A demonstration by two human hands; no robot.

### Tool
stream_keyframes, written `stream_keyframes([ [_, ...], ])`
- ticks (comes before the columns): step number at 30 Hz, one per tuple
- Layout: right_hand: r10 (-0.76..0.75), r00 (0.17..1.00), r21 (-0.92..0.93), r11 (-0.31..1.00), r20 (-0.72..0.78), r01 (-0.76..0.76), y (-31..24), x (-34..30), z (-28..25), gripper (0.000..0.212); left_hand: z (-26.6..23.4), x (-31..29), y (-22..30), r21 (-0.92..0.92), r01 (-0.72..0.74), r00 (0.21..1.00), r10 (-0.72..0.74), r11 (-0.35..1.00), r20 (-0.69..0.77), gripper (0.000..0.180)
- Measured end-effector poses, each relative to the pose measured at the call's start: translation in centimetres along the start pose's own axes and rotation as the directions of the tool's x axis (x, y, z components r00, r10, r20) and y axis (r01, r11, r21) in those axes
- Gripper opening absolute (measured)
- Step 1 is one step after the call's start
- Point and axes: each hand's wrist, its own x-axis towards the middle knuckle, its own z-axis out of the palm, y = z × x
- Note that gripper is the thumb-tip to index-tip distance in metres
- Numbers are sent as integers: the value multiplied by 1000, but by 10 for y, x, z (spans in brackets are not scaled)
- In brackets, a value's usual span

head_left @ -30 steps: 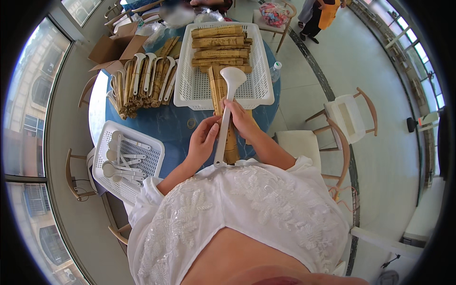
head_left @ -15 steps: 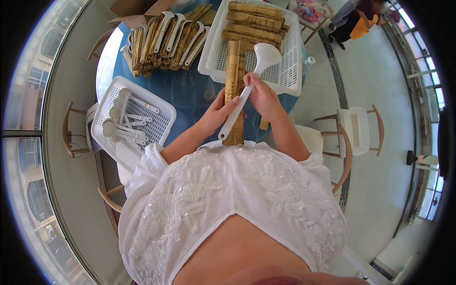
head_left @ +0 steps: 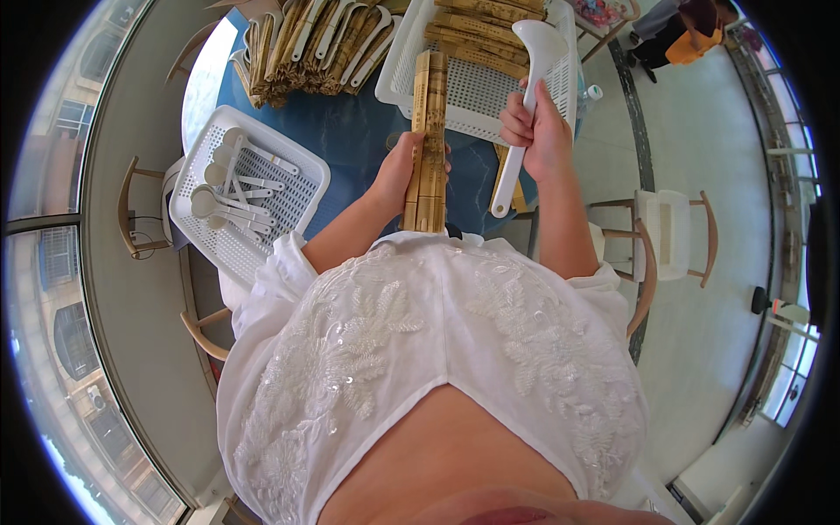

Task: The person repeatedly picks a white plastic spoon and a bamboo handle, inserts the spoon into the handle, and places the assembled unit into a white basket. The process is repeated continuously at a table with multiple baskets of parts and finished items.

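My left hand (head_left: 398, 173) grips a long golden-brown, bamboo-patterned sleeve (head_left: 425, 149), held upright in front of my chest. Its thumb lies along the near side, and fingertips show at the right edge. Out to the right, my right hand (head_left: 544, 136) is wrapped round the handle of a white soup ladle (head_left: 540, 48). The ladle's bowl points up and away, and the holed handle end hangs below my fist. Ladle and sleeve are apart. At the far left of the table lies a heap of similar sleeves with white ladles (head_left: 337, 48) in them.
On the left, a white perforated basket (head_left: 317, 188) holds several white ladles (head_left: 206, 201). A second white basket (head_left: 394, 66) with stacked bamboo-patterned sleeves (head_left: 477, 39) sits at the back of the blue table (head_left: 346, 171). Wooden chairs (head_left: 646, 280) stand around; a person (head_left: 691, 35) is at the far right.
My right hand has carried the ladle rightward, away from the sleeve. My left hand has come off the ladle's handle and keeps hold of the sleeve. The view has shifted slightly.
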Motion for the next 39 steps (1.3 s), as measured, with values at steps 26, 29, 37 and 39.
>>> stream_keyframes([
  [26,3,987,-478,875,-161,-81,54,-13,-25,60,-15,14,10,-338,-474,858,512,813,30,41],
  [29,-48,994,-419,908,-99,2,67,-15,-22,72,8,11,2,-358,-397,887,454,845,89,39],
  [37,-209,950,-173,970,-231,172,56,-9,-14,56,34,-10,-17,-406,-157,943,259,900,211,46],
  [39,-221,919,-223,963,-326,152,49,-6,-17,52,37,-19,-13,-344,-2,947,112,939,301,43],
])
